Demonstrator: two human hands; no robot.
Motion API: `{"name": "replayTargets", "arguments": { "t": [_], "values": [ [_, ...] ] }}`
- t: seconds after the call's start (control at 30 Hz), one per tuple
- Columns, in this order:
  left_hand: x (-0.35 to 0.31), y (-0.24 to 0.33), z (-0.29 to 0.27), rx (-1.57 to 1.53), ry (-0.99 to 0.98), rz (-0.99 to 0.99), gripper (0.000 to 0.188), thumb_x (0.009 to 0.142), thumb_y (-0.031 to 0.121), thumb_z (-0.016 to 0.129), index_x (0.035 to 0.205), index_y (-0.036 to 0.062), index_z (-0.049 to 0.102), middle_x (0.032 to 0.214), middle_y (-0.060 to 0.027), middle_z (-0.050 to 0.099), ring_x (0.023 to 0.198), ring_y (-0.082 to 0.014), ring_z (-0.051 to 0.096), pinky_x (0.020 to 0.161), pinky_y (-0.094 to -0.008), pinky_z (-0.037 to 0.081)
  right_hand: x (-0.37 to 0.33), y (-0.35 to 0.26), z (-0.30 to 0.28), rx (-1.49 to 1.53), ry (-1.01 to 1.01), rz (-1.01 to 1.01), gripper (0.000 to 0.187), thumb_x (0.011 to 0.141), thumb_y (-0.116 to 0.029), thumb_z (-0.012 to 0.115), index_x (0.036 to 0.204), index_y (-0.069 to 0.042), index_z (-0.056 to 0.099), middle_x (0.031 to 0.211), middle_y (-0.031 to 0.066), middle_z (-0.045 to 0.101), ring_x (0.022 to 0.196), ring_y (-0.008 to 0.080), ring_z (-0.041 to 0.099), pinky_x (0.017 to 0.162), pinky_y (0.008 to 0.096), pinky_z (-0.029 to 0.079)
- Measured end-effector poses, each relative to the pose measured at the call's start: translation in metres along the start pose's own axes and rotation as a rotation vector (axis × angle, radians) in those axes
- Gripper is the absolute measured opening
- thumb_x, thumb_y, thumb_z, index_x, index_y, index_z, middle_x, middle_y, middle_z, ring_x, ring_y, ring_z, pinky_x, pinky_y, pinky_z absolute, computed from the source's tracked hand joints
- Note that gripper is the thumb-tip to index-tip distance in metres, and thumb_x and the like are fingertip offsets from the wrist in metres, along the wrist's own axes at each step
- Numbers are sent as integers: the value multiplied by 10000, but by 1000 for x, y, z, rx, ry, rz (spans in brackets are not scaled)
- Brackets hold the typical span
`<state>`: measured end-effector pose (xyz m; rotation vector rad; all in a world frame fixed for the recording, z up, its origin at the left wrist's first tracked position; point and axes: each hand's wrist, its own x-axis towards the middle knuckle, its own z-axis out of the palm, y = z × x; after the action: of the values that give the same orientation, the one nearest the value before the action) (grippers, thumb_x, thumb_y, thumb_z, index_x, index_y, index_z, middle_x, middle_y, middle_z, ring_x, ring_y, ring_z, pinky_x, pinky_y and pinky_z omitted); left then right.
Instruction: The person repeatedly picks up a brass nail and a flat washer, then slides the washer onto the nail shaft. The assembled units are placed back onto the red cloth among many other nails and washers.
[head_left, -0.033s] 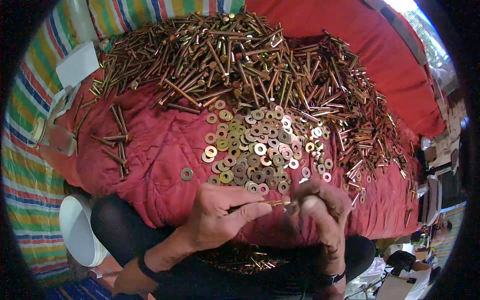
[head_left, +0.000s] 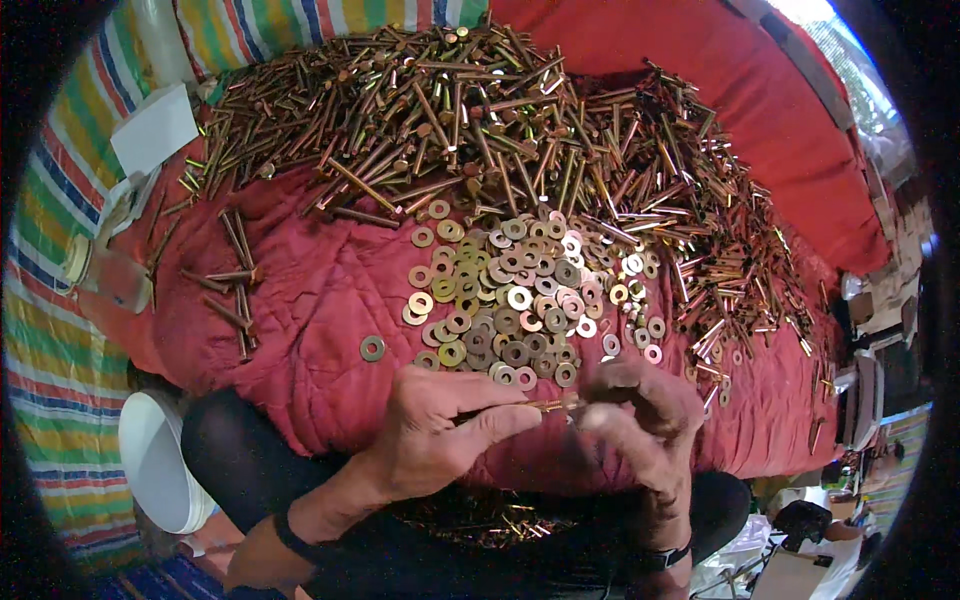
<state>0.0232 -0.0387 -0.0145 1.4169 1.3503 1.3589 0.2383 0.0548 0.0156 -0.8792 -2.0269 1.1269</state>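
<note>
My left hand [head_left: 445,430] pinches a brass-coloured bolt [head_left: 552,405] between thumb and forefinger. Its threaded end points right, and the rest is hidden by my fingers. Curled at that end is my right hand [head_left: 645,415], its thumb and fingertips closed about the tip. What those fingertips hold there is small and blurred, so I cannot make it out. Just beyond both hands lies a heap of flat washers [head_left: 515,355] on the red quilted cloth [head_left: 310,290]. One washer [head_left: 372,348] sits apart, left of the heap.
A large pile of bolts [head_left: 440,110] spreads along the far side and down the right. Several loose bolts [head_left: 243,275] lie at the left, near a clear jar [head_left: 120,280]. A white bucket [head_left: 155,460] stands beside my left knee. More metal pieces [head_left: 490,525] lie below, between my legs.
My right thumb has shifted slightly left and down at the bolt's end, and the right fingers have opened out a little. My left hand keeps its grip in place.
</note>
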Motion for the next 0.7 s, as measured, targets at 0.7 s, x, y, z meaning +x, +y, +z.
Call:
{"name": "replayTargets", "arguments": {
  "t": [0.7],
  "values": [
    [1, 4, -3, -194, -86, -163, 171, 926, 120, 783, 1006, -30, 797, 909, -78, 798, 828, -87, 704, 747, -277, 554, 2, -4, -1, -92, -81, -107, 249, 741, -73, 895, 926, 9, 751, 768, 60, 698, 678, 141, 662, 610, 285, 496]
  ]
}}
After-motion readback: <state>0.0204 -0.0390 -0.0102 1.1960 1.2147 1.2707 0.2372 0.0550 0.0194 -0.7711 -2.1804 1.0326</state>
